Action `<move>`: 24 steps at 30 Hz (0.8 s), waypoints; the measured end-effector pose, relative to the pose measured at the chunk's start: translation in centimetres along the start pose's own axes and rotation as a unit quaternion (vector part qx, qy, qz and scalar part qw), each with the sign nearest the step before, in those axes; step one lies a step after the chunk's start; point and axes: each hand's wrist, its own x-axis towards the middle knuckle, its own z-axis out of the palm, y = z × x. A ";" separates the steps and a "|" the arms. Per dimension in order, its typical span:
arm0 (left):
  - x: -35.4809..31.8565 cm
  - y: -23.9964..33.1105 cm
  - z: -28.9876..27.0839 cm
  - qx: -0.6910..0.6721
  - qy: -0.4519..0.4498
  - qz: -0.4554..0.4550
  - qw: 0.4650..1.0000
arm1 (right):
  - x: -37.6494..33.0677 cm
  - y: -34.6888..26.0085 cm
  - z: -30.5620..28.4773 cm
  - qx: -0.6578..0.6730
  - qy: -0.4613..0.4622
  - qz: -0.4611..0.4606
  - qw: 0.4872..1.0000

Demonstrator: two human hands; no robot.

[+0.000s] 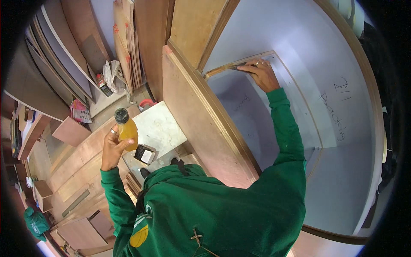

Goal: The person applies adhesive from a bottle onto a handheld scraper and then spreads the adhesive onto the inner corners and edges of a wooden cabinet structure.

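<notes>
At the far left I see stacked plywood sheets (64, 47) leaning against the wall, and a small wooden box (43, 192) low on the floor; nearer in, my left hand (113, 147) is clenched around an orange glue bottle (127, 130) with a black cap, held upright and raised clear of everything, well apart from the work; just right of the bottle lies a pale offcut slab (160, 126), with a small black-and-white carton (144, 154) touching its near corner.

Moving right, a thick plywood side panel (201, 124) stands on edge and forms the wall of a white laminate cabinet (342, 171); inside it, my right hand (261, 73) reaches to the far corner, fingers pressed flat on a narrow wooden strip (233, 65) that lies along the joint between the panel and the white back; whether the fingers pinch the strip or only bear down on it I cannot tell, as the knuckles hide the underside.

To do this well I judge the strip wants even pressure along its length, seated tight into the corner with no gap at the left end; I would keep the bottle upright meanwhile so nothing drips on the laminate.
</notes>
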 end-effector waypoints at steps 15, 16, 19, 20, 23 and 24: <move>-0.8 -0.5 0.3 -0.006 0.019 -0.015 1.000 | 0.0 1.4 -0.1 -0.005 0.008 0.005 1.000; -0.8 -0.5 0.4 -0.008 0.020 -0.017 1.000 | 0.1 1.6 0.1 -0.009 0.019 0.021 1.000; -0.7 -0.7 0.3 -0.001 0.011 -0.018 1.000 | -0.1 2.3 1.5 -0.046 0.041 0.017 0.998; -0.7 -0.6 0.3 -0.001 0.011 -0.018 1.000 | -0.4 2.6 2.0 -0.059 0.052 0.005 0.997; -1.0 -0.5 0.4 -0.003 0.019 -0.013 1.000 | -1.4 3.6 3.1 -0.078 0.067 -0.021 0.995; -1.1 -0.5 0.4 -0.004 0.024 -0.008 1.000 | -2.0 4.2 3.0 -0.072 0.057 -0.020 0.996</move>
